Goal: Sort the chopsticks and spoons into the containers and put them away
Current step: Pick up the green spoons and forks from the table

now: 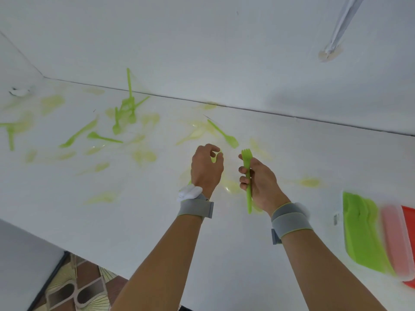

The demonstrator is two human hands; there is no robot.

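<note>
Sorting underway: green fork (247,176) is gripped in right hand (258,182); a small green piece is pinched by left hand (206,169) above surface (157,221). Blurred containers (363,234) sit far right; a drop is risked from the loose pinch.

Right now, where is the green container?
In the head view, the green container sits on the white table at the far right edge, right of the right hand, with a pink container beside it.

fork (247,173) green | table (224,232) white | containers (363,234) green, pink, red
</note>
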